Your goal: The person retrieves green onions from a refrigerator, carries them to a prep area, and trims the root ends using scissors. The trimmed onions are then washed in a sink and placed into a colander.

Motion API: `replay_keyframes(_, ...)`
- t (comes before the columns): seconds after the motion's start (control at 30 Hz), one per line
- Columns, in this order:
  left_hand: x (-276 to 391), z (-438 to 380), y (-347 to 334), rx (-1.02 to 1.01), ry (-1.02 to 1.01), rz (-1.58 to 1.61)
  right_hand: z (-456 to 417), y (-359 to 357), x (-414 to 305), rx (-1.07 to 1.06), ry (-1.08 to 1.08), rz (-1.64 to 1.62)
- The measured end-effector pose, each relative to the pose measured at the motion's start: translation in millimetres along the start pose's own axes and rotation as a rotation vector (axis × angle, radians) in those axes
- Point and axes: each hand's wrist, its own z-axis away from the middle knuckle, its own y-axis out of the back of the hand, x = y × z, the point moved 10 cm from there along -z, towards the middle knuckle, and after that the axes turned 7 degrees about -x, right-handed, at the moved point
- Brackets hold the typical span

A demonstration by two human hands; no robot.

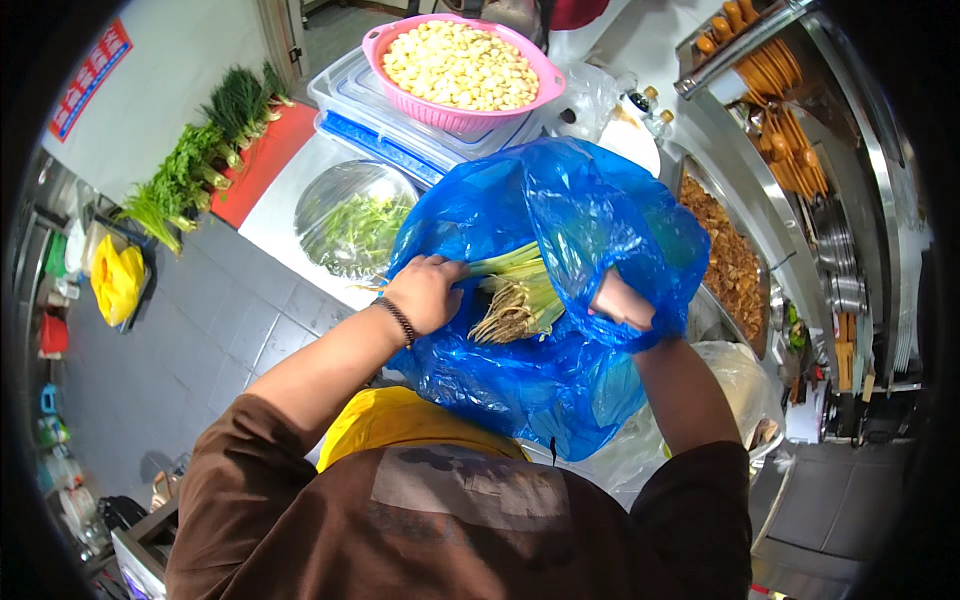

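Observation:
A large blue plastic bag (465, 195) lies open in front of me. Inside it is a bunch of rooted green stalks (529, 296), pale at the base, with brown stringy roots facing me. My left hand (427, 292) is at the bag's left edge, closed around the near ends of some stalks; thin roots poke out to its left. My right hand (624, 301) is in the right side of the bag, with blue film bunched around the wrist. Film hides its fingers, so what it grips is unclear.
A pink basket of pale beans (461, 67) stands on lidded plastic boxes (382, 142) behind the bag. To the left is a film-covered bowl of greens (356, 221). Bundled greens (191, 165) line a red surface (262, 169). A tray of brown food (724, 255) sits right.

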Motion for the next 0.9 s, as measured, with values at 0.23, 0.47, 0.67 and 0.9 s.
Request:
replay_keyframes(0.23, -50.0, -25.1, -48.8, -0.281, 0.349, -0.404, -14.5, -13.8, 7.0, 0.003, 0.000, 0.097)
replay_keyframes(0.47, -27.6, -46.0, -26.8, -0.292, 0.289, -0.211, -13.7, -15.2, 12.9, 0.002, 0.010, 0.125)
replay_keyframes(0.67, 43.0, -100.9, -26.1, -0.386, 0.018, -0.186, 14.1, 8.7, 10.0, 0.009, 0.116, 0.089)
replay_keyframes(0.9, 30.1, -35.1, -8.1, 0.042, -0.026, -0.069, 63.6, 94.1, -41.3, 0.254, 0.189, -0.453)
